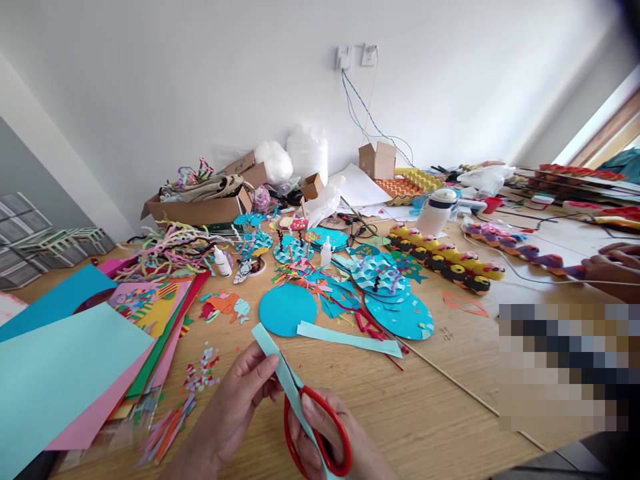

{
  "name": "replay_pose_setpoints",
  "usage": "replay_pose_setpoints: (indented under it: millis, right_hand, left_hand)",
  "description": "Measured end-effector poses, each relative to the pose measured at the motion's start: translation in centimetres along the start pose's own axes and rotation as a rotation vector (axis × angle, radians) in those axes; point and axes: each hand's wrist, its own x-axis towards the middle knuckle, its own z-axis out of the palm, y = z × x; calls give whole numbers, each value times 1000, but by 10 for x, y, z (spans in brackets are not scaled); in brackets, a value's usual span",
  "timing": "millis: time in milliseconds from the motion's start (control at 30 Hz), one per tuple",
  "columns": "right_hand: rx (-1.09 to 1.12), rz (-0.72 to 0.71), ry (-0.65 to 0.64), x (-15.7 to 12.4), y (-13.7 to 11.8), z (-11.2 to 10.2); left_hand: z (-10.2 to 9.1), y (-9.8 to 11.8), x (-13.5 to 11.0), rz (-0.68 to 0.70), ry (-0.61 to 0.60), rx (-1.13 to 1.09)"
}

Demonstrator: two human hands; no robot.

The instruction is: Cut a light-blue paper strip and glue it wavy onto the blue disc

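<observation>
Left hand [253,387], pinched closed, grips a pale-blue strip [289,384] just this side of the blue disc [289,310]; right hand [323,421] curls through red-handled scissors [341,427]. Beyond the disc, leftward, an open carton [200,211] holds bundled cloth [213,189].

Two pale-blue strips [350,339] [289,381], two glue bottles [221,262] [326,254], one pair of scissors [341,427]

One strip by the near edge of the table [425,427], one further in; one plain blue circle [289,310], one lidded jug [435,217] toward the back edge, two wall sockets [343,58] [369,55].
</observation>
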Motion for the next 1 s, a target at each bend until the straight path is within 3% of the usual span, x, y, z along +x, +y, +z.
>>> replay_pose_setpoints:
  millis: [200,600,1000]
  right_hand:
    - [-26,16,-17,-3,-11,8]
    - [-16,33,-77,-5,-12,3]
    - [38,75,20,-5,-13,10]
  left_hand:
    - [1,4,2,29,75,8]
    - [7,1,-2,-45,-9,20]
    - [5,1,-1,-59,-4,30]
